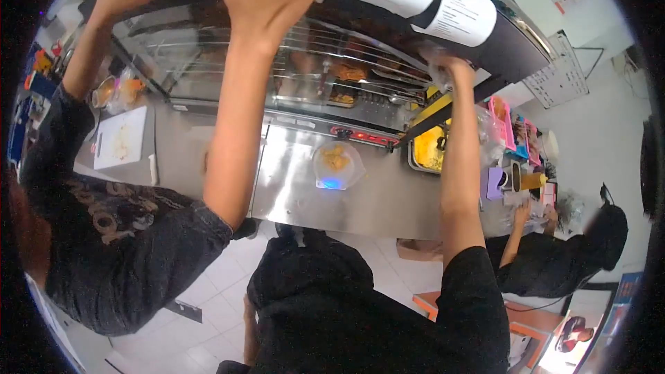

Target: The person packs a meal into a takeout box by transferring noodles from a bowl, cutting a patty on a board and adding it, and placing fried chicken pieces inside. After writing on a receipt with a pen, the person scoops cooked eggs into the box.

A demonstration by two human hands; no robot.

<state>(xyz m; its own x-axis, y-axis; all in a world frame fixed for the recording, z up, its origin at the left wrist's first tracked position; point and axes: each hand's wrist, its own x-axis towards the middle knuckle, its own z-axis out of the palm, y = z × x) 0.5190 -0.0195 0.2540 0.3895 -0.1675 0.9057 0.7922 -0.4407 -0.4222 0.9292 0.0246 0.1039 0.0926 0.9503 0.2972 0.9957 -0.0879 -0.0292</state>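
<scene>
My right hand (451, 68) is raised at the edge of the glass-fronted warmer (291, 62), blurred and closed around something pale and see-through that I cannot make out. Below it is a metal tray of yellow food (429, 148). My left arm hangs low beside my body, and its hand is hidden behind dark clothing. On the steel counter (388, 197), a clear plastic bag or dish (338, 165) holds yellowish pieces. Several browned food items sit on racks inside the warmer.
A co-worker in black stands at left, both arms raised to the warmer's top. Near them lie a white cutting board (119, 137) and a knife (153, 169). Another person handles clear plastic at right, near pink baskets (500, 122) and a sauce bottle (532, 181).
</scene>
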